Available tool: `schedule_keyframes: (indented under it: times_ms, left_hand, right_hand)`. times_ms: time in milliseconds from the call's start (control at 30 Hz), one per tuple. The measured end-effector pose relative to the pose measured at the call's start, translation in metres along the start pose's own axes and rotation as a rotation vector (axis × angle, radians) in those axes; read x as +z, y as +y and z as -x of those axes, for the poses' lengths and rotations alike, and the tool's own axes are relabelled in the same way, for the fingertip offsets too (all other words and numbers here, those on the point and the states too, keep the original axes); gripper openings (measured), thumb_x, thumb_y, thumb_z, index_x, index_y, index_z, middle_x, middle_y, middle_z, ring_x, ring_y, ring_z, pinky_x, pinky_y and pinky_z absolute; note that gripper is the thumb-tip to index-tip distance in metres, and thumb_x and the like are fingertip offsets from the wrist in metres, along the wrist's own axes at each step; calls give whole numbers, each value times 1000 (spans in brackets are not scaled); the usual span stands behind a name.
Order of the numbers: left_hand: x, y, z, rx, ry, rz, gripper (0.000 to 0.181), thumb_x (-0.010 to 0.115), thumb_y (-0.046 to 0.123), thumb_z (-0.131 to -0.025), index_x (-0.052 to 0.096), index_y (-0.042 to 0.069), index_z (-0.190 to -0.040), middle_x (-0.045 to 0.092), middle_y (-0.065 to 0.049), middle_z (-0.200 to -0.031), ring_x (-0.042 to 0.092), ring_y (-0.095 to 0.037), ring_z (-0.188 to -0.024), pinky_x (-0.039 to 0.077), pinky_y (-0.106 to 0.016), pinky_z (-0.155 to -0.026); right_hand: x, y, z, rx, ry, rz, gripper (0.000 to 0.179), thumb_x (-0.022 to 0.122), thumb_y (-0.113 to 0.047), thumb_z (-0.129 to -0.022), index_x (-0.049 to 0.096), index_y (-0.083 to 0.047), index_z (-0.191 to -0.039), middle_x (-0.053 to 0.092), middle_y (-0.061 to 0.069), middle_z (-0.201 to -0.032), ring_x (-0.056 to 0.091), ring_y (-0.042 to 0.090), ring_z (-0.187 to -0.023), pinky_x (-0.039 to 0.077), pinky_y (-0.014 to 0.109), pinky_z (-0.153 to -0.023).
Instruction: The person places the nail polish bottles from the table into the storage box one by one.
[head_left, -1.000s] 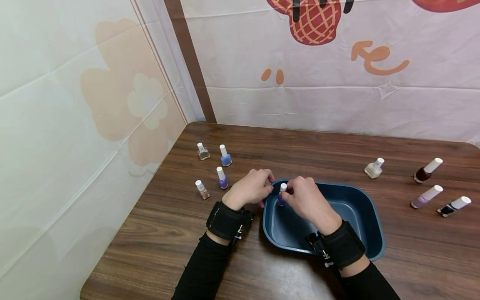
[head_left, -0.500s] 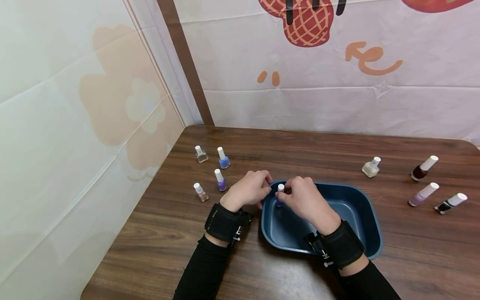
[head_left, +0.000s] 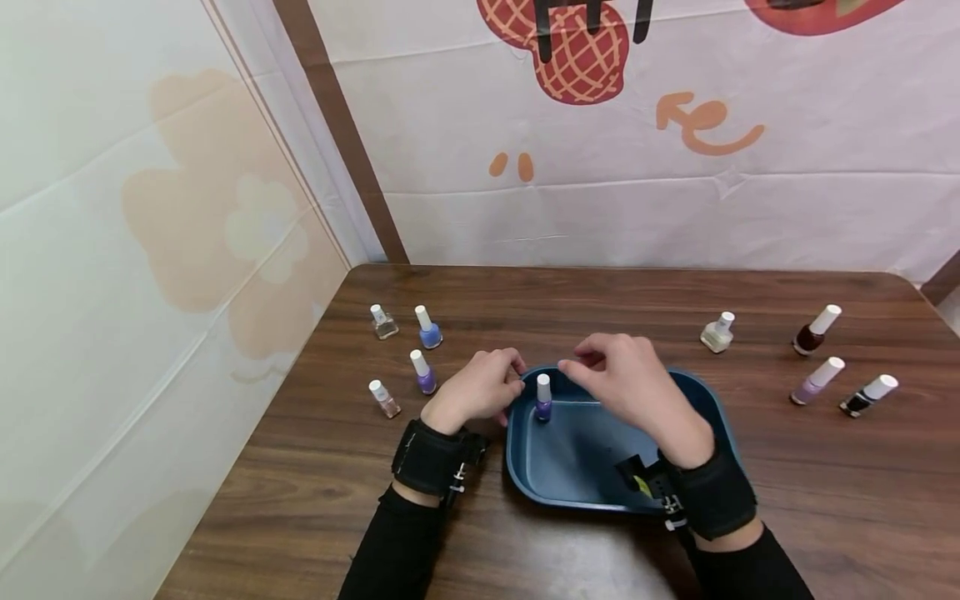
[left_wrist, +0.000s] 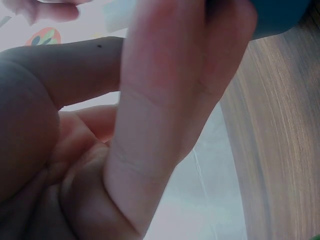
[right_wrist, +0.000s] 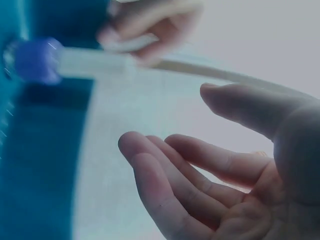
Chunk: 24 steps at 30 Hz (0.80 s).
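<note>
A purple nail polish bottle (head_left: 543,400) with a white cap stands upright in the far left corner of the blue tray (head_left: 592,458). My left hand (head_left: 476,389) holds the tray's left rim, fingers bent over it; the left wrist view shows those fingers (left_wrist: 160,100) against a blue edge at the top. Over the tray, to the right of the bottle, hovers my right hand (head_left: 637,387). Its thumb and fingers are apart with nothing between them, and the right wrist view shows the bottle (right_wrist: 40,61) clear of the fingertips (right_wrist: 132,142).
Left of the tray stand several bottles: clear (head_left: 385,323), blue (head_left: 429,330), purple (head_left: 424,377) and pinkish (head_left: 386,402). To the right are a whitish bottle (head_left: 717,333), a dark red one (head_left: 816,332), a lilac one (head_left: 816,383) and a black one (head_left: 867,397).
The right hand has let go of the purple nail polish bottle and moved up and to the right. The bottle stays in the tray; the left hand stays at the rim. The head view has shifted slightly.
</note>
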<state>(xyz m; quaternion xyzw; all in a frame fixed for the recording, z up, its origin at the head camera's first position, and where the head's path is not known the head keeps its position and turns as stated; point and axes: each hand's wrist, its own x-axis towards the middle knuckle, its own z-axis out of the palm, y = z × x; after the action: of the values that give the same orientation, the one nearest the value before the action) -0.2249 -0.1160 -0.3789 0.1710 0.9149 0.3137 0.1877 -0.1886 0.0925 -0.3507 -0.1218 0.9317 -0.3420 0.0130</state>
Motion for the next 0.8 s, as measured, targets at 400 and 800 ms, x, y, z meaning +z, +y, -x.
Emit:
schedule_keyframes:
  times_ms: [400, 800]
  left_hand:
    - [-1, -1, 2, 7, 16, 11, 20, 53, 6, -97, 55, 0, -115, 66, -12, -79, 64, -17, -48, 54, -30, -50]
    - [0, 1, 0, 2, -1, 13, 20, 54, 7, -97, 55, 0, -116, 62, -6, -73, 65, -19, -50, 55, -31, -51]
  right_hand:
    - [-73, 49, 21, 47, 311, -2, 39, 62, -42, -92, 69, -10, -113, 71, 12, -100, 58, 4, -81, 43, 21, -62]
    - [-90, 115, 17, 249, 450, -65, 50, 59, -44, -93, 61, -6, -126, 67, 9, -108, 43, -17, -78, 40, 18, -64]
